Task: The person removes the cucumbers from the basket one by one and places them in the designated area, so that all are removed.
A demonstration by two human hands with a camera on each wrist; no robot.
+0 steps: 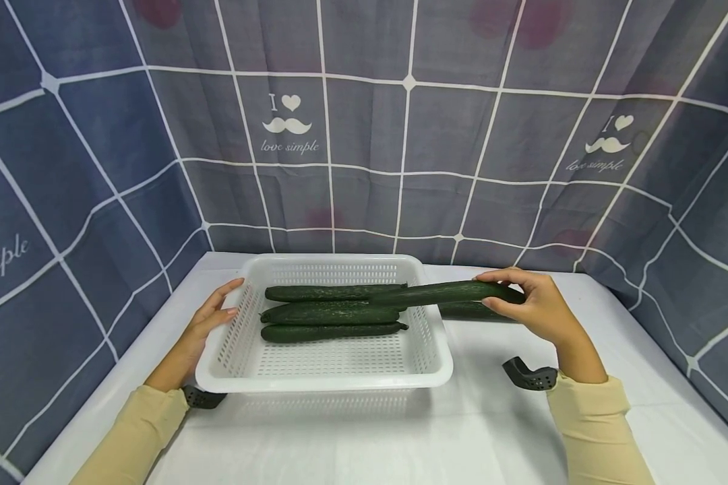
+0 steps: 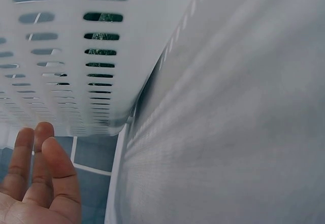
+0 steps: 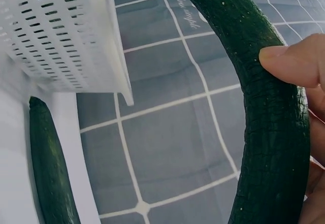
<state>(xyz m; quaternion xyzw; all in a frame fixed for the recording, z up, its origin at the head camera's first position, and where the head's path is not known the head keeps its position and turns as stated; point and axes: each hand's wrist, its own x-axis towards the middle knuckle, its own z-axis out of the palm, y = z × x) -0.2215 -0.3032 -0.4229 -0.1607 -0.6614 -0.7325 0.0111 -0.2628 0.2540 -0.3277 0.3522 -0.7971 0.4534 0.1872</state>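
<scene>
Right hand [image 1: 540,310] grips cucumber [image 1: 445,292] over basket [image 1: 324,384]; left hand [image 1: 197,333], fingers loose, at basket's side, possibly touching.

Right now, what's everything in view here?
Basket: 1, white, on table
Cucumbers: 3, green, in basket
Held cucumber: 1, green, over basket's right rim
Loose cucumber: 1, green, on table right of basket
Table: 1, white, beneath
Patterned fabric: count unclear, grey-blue, behind and both sides
Wrist cameras: 2, black, one per wrist
Sleeves: 2, pale yellow, on forearms
Left-hand fingers: one set, at basket's left rim
Right-hand fingers: one set, gripping held cucumber
</scene>
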